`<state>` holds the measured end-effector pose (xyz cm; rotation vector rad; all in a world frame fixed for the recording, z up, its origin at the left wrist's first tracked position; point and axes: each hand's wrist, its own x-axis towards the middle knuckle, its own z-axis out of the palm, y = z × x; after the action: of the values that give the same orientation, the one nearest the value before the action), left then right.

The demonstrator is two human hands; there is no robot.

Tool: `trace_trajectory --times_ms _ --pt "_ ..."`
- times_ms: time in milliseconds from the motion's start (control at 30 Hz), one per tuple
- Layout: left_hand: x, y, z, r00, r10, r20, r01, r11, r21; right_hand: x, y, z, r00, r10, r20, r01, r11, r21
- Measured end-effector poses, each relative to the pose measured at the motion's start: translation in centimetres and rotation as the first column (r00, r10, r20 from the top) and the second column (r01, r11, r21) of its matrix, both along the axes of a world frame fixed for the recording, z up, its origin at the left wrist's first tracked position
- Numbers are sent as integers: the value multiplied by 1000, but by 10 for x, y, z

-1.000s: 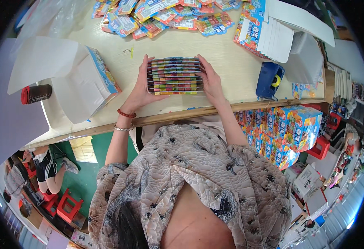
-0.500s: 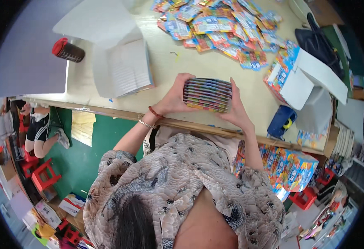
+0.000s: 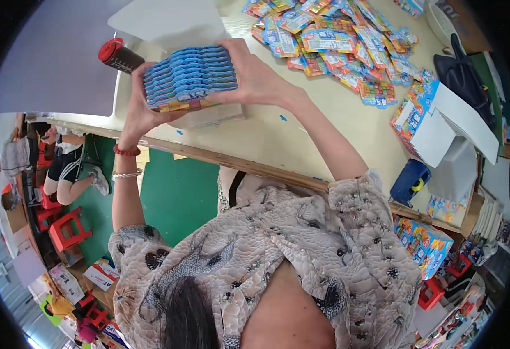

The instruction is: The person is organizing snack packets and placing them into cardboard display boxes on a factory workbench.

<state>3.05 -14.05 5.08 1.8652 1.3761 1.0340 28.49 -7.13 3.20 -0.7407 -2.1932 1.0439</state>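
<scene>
A thick stack of flat blue-edged packets (image 3: 190,75) is pressed between both hands above the table's near left part. My left hand (image 3: 140,110) grips the stack's left end, with red and pale bracelets at its wrist. My right hand (image 3: 256,75) clamps the right end. Directly under and behind the stack stands an open white cardboard box (image 3: 211,115). A loose heap of colourful flat packets (image 3: 336,43) lies farther back on the pale table (image 3: 278,139).
A dark bottle with a red cap (image 3: 118,55) lies left of the stack. At the right are open white boxes with colourful sides (image 3: 441,128), a blue tape dispenser (image 3: 409,180) and a dark bag (image 3: 461,72). A seated person (image 3: 71,168) and red stools (image 3: 66,230) are at the left.
Both hands carried the stack leftward and tipped it, so its blue edges now show, over the white box. The view also swung left.
</scene>
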Motion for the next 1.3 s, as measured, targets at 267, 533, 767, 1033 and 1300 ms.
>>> trace_trajectory --times_ms 267,533,767,1033,1300 --pt "10 1 -29 998 -52 38 58 984 -171 5 -7 -36 974 -185 127 108 883 456" --pt "15 9 -47 994 -105 -16 102 986 -129 14 -29 -58 986 -137 90 88 904 418" --pt "34 6 -46 829 -12 -560 111 984 142 29 -15 -40 962 -150 226 -32 764 644" --pt "31 11 -41 791 -194 -579 144 981 -132 25 -19 -41 918 -123 376 -173 731 661" --pt "38 31 -29 589 -338 -734 135 937 -322 17 -22 -27 753 -159 638 -297 784 546"
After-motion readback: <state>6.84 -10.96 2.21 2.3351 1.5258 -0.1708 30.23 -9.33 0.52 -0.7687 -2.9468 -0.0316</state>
